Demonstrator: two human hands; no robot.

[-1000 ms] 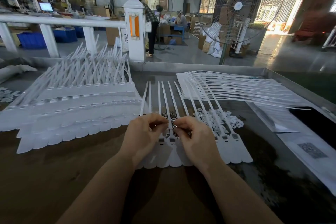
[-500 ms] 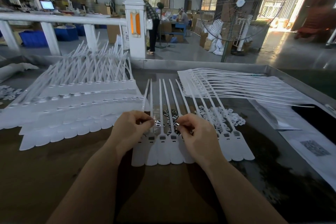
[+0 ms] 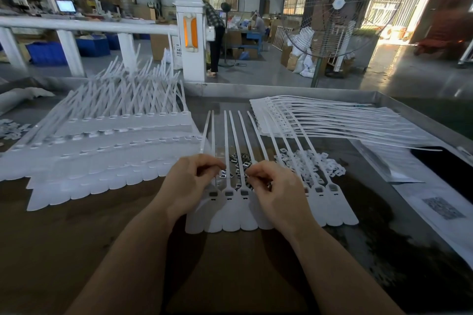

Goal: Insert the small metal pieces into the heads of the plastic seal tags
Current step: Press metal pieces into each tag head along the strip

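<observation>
- Your left hand (image 3: 190,181) sits over the left end of the tag row, fingers curled in with the fingertips pinched together. There's a small shiny bit right at the tips, so it looks like you're pinching one metal piece, though it's tiny and hard to be sure.
- Your right hand (image 3: 275,188) is just beside it, fingers curled down the same way with the tips pinched. Whether there's a piece between them, can't tell, the knuckles hide it.
- The row of seal tags (image 3: 231,210) lies flat on the brown worktop (image 3: 76,250), paddle ends toward you, straps fanning away from you. Three heads show between your hands, each with a dark rectangular slot; more heads poke out to the right of your right hand.
- The loose metal pieces (image 3: 242,161) are in a little heap between the straps, just past your fingertips.
- Right of that heap there's a pile of small white plastic bits (image 3: 320,163).
- Left side: a big stack of tags (image 3: 102,151) in overlapping rows, straps sticking up.
- Far right: another batch of tags (image 3: 332,120) with long straps sweeping off to the right.
- Behind the bench: a big floor fan (image 3: 337,5) and a white post with an orange panel (image 3: 190,36).
</observation>
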